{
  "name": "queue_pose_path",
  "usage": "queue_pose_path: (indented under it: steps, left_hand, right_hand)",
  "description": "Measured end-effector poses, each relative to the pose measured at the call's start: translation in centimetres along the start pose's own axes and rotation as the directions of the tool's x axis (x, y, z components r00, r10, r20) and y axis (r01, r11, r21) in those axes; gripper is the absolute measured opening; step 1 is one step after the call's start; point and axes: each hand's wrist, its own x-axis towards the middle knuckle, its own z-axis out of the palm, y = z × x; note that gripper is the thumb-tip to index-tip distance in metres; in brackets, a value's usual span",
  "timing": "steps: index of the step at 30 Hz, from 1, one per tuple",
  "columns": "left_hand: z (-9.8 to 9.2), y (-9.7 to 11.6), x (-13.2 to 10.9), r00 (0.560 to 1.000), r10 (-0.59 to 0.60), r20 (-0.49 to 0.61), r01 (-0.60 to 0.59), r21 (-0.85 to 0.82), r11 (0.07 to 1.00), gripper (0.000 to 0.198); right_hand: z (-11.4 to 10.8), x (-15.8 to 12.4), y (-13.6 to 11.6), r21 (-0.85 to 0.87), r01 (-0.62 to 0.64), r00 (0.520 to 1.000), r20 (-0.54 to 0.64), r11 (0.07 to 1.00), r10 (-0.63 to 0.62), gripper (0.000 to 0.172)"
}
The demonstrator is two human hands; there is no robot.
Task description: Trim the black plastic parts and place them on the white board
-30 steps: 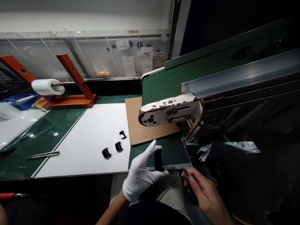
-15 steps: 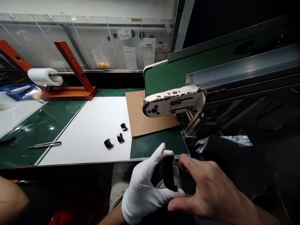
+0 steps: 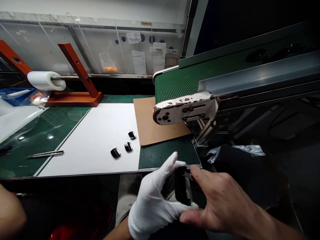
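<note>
Toward six o'clock, the left hand (image 3: 153, 200), in a white glove, has its grip closed on a black part (image 3: 180, 186), clasping it by its top and bottom ends. The part stands nearly upright at five o'clock, beyond the near edge of the surface (image 3: 162, 158). Between four and five, the bare right hand (image 3: 222, 200) grips what appears to be a thin metal tool (image 3: 187, 175), its tip against the part; the fingers hide most of it. The right thumb meets the glove's lower fingertips. Three small black pieces (image 3: 128, 147) lie at eight o'clock on a white sheet (image 3: 87, 143). Cardboard (image 3: 150, 133) lies at the center beneath the end of a green belt (image 3: 180, 85), toward one. A film roll (image 3: 42, 80) sits just past nine on an orange stand (image 3: 75, 97).
</note>
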Motion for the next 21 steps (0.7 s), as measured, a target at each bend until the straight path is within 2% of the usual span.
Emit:
queue_pose_path:
  steps: [7,11,21]
  left_hand:
    - [0.12,0.01,-0.19,0.999,-0.008,-0.050,0.013,0.110,0.994,0.089]
    - [0.27,-0.02,-0.07,0.997,-0.021,-0.076,0.029,0.105,0.994,0.088]
    - [0.55,-0.19,-0.12,0.993,-0.054,-0.107,0.065,0.105,0.992,0.091]
  right_hand:
    - [0.29,0.57,-0.17,-0.175,0.076,0.984,-0.145,0.982,-0.102,0.074]
    - [0.55,0.78,-0.03,-0.260,0.107,0.960,-0.224,0.960,-0.168,0.077]
    - [0.97,0.79,0.67,-0.339,0.134,0.943,-0.245,0.931,-0.225,0.080]
